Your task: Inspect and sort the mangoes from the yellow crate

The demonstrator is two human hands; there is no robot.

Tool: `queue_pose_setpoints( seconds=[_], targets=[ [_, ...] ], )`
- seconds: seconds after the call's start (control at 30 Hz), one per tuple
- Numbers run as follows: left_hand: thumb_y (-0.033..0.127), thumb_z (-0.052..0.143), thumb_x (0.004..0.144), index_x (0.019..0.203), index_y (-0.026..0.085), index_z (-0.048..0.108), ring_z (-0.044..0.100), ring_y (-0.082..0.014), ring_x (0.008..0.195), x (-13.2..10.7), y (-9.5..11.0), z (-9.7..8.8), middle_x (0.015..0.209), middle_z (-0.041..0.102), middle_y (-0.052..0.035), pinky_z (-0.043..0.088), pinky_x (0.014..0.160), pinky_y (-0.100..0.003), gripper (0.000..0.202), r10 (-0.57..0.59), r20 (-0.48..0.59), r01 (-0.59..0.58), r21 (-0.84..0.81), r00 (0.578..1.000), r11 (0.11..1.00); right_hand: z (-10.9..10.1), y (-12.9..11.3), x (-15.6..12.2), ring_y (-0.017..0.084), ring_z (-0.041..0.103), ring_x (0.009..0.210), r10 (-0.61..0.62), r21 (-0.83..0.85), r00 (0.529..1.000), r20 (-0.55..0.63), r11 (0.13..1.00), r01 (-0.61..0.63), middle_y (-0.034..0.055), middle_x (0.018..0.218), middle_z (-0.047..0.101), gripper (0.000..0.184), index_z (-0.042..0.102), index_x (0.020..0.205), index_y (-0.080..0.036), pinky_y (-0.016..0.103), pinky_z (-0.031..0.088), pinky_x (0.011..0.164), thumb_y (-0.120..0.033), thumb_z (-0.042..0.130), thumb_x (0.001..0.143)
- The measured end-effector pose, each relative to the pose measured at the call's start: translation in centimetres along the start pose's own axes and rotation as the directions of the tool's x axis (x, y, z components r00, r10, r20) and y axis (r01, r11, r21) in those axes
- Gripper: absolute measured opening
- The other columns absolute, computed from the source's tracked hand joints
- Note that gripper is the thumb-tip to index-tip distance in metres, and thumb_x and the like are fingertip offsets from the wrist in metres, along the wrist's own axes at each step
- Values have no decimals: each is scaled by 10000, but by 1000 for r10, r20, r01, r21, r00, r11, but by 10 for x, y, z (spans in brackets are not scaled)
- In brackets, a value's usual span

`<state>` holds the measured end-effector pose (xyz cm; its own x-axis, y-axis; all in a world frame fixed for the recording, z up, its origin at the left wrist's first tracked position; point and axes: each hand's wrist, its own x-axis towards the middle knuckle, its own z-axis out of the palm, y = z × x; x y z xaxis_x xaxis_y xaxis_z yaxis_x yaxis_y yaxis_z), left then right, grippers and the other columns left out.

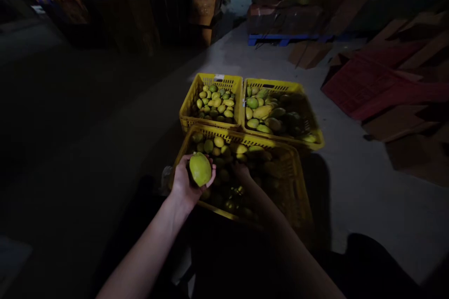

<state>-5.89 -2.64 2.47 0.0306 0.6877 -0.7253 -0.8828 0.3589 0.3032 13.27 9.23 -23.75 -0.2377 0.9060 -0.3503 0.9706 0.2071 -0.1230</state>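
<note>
My left hand [184,178] holds a smooth yellow-green fruit [200,169], oval and shaped like a papaya or mango, above the left side of the near yellow crate [242,136]. Its fingers curl around the fruit from below and the side. My right hand [241,171] reaches down into the same crate among the loose fruit [219,142]. Its fingers are lost in shadow, so what they touch cannot be made out. Green and yellow fruit of the same sort lies in the dim crate.
Behind the near crate stand a left yellow crate [183,110] and a right yellow crate [317,136], both holding fruit. Red crate [372,79] and cardboard pieces [396,124] lie at right. A blue pallet [268,37] with boxes and stacked cartons [202,5] are farther back.
</note>
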Motion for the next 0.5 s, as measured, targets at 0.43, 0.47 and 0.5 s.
queue_pose_setpoints(
  seconds=[0.43,0.47,0.5],
  targets=[
    [240,483,754,792,104,596,631,-163,609,-1,6,3,683,643,-71,540,549,-267,181,24,119,-21,-24,993,999,-60,-15,-52,176,617,900,-119,24,990,70,993,118,71,1048,626,264,579,1084,-157,370,511,786,-306,545,868],
    [241,487,751,793,105,593,632,-168,613,-1,5,3,688,644,-74,538,545,-270,177,17,149,-16,-11,989,1000,-68,-16,-62,174,628,871,-125,68,991,44,990,121,68,994,649,226,607,1034,-163,344,508,768,-293,563,855],
    [242,489,750,792,108,591,632,-173,617,0,4,3,690,644,-77,537,541,-275,173,8,179,-10,8,984,1000,-76,-17,-72,176,638,843,-129,120,992,13,985,127,65,936,670,188,634,975,-173,315,503,744,-286,588,832]
  ],
)
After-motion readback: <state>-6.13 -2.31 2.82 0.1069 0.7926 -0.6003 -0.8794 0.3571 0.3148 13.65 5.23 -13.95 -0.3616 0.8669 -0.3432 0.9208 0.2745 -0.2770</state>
